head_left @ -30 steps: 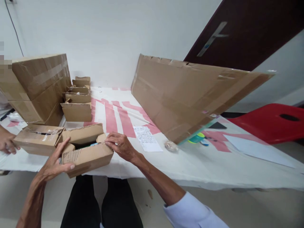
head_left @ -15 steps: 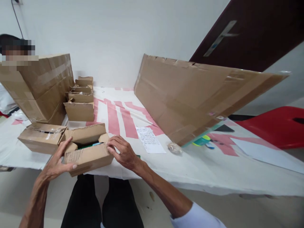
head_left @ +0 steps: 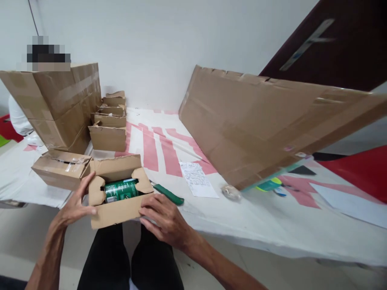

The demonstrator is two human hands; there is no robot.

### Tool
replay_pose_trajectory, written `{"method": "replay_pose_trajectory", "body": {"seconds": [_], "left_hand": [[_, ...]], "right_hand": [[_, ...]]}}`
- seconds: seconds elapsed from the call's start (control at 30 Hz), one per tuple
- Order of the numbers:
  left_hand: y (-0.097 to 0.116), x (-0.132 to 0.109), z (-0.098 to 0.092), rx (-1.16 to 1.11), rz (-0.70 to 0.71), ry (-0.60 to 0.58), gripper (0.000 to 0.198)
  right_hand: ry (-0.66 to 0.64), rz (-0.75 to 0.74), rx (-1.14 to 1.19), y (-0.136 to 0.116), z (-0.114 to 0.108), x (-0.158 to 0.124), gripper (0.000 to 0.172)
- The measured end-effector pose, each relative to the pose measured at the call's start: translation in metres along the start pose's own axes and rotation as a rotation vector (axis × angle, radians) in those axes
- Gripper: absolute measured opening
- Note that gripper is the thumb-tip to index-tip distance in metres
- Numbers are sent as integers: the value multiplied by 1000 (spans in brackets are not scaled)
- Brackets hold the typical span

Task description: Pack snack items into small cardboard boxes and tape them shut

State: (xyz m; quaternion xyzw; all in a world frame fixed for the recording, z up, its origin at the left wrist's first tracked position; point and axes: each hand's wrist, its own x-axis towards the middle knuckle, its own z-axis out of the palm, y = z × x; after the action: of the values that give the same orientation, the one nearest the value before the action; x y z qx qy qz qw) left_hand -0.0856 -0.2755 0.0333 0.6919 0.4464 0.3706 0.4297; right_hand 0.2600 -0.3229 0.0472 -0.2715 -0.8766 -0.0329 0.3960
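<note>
A small cardboard box (head_left: 117,213) lies at the table's near edge with its flaps spread apart. Inside is a green printed can (head_left: 121,190), on its side and partly covered by the end flaps. My left hand (head_left: 75,203) holds the box's left end, thumb on the front flap and fingers round the side. At the right end, my right hand (head_left: 165,219) has its fingers closed on the front flap. Just behind that hand lies a green-handled cutter (head_left: 169,194); part of it is hidden by the box.
A closed cardboard box (head_left: 60,167) touches the left side. Several open boxes (head_left: 108,137) stand behind, beside stacked cartons (head_left: 60,100) with a person beyond. A large cardboard panel (head_left: 242,121) leans at right. A written sheet (head_left: 198,181) and tape roll (head_left: 231,192) lie nearby.
The front flap has swung outward and down under my right hand, and the green can now shows. More of the cutter has come into sight. The whole view has shifted slightly.
</note>
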Motion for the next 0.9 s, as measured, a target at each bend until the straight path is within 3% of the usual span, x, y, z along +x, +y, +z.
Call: {"method": "replay_pose_trajectory", "body": {"seconds": [0.07, 0.23, 0.4, 0.5, 0.57, 0.7, 0.9], "left_hand": [[4, -1, 4, 76, 6, 4, 135], [16, -6, 11, 171, 14, 10, 130], [20, -7, 16, 184, 9, 36, 125], [17, -6, 18, 158, 4, 44, 125], [14, -6, 19, 153, 12, 46, 125], [11, -5, 21, 138, 31, 50, 123], [0, -8, 22, 28, 38, 63, 134]], "right_hand": [[-8, 12, 15, -1, 3, -3, 10], [-85, 43, 91, 15, 5, 21, 19], [-393, -6, -8, 37, 7, 52, 22], [-485, 57, -186, 44, 2, 61, 28], [-542, 129, -313, 47, -3, 66, 24], [-778, 227, -456, 46, -2, 83, 8], [-1019, 152, -396, 43, 20, 115, 50]]}}
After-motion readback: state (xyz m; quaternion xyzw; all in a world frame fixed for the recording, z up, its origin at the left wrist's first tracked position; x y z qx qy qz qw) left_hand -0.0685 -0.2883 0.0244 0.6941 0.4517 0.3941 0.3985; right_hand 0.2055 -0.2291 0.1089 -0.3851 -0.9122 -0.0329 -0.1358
